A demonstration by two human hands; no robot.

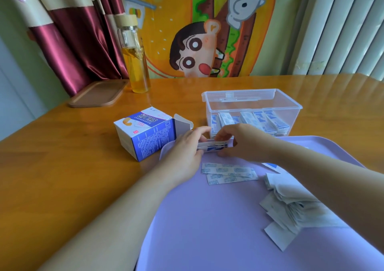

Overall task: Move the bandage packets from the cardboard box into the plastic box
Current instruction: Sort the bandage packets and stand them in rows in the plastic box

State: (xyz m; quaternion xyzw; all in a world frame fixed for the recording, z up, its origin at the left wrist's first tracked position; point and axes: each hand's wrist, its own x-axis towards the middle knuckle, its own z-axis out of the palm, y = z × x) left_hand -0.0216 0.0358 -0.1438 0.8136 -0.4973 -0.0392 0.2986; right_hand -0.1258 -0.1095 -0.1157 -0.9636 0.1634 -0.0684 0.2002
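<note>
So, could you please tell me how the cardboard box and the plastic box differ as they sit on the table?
The cardboard box is opaque, printed blue and white; the plastic box is clear. The cardboard box lies on its side, end flap open sideways; the plastic box stands upright, open on top. Bandage packets show inside the plastic box; the cardboard box's inside is hidden. Both rest on the wooden table.

The wooden surface [62, 167] carries a purple tray [207, 218] at its near edge, a cardboard box [145, 133] and plastic box [291, 113] mid-way, and a bottle [135, 63] and brown tray [97, 94] far-left.
</note>
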